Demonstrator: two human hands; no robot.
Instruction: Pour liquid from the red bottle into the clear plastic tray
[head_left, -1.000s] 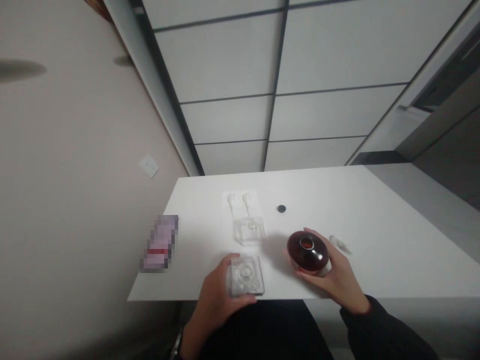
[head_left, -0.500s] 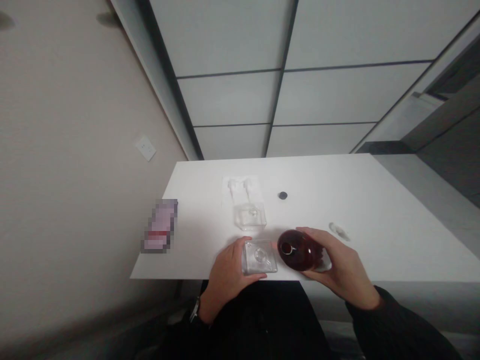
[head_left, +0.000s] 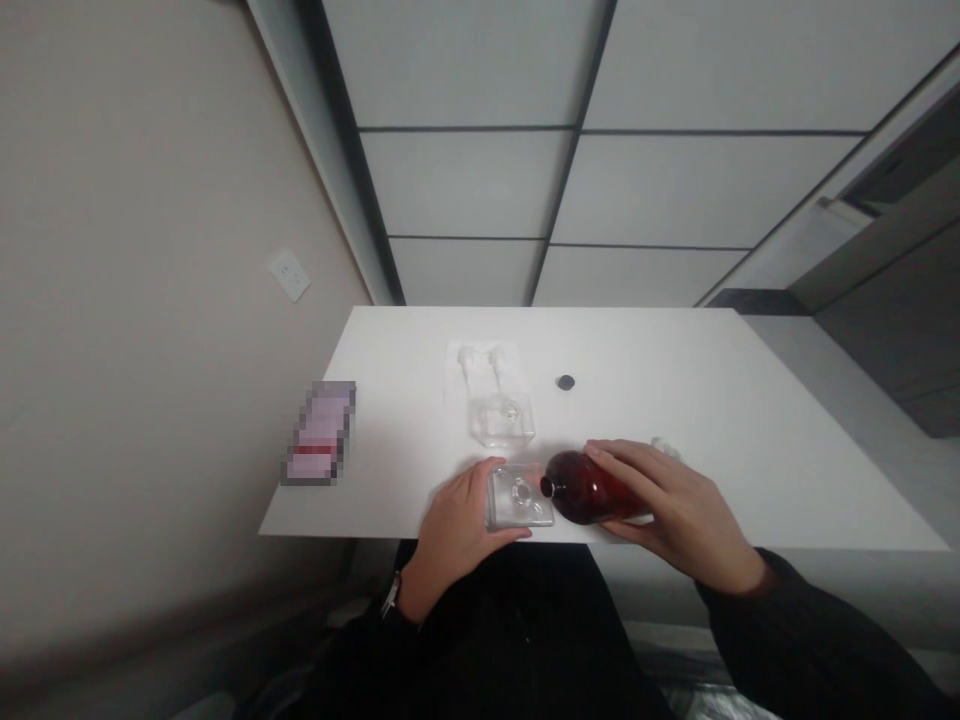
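My left hand [head_left: 459,515] is wrapped round the left side of a clear, square-shouldered bottle [head_left: 529,512] with a round open neck, near the table's front edge. A dark red-brown bottle [head_left: 592,487] is gripped in my right hand [head_left: 667,500]. It is tilted to the left, and its uncapped mouth is beside the clear bottle's neck. Any liquid coming out is too small to see. Behind them stands a second clear bottle [head_left: 499,432], also with an open neck. Two white pump heads [head_left: 481,355] with thin tubes lie beyond it.
A small dark round cap [head_left: 566,382] lies toward the back of the white table [head_left: 675,360]. A pinkish-purple blurred-out object [head_left: 321,435] is at the left edge. Something whitish and crumpled [head_left: 664,448] lies partly behind my right hand.
The red-brown bottle has tipped further left, bringing its mouth closer to the clear bottle's neck. My left hand keeps its grip. The view has shifted slightly.
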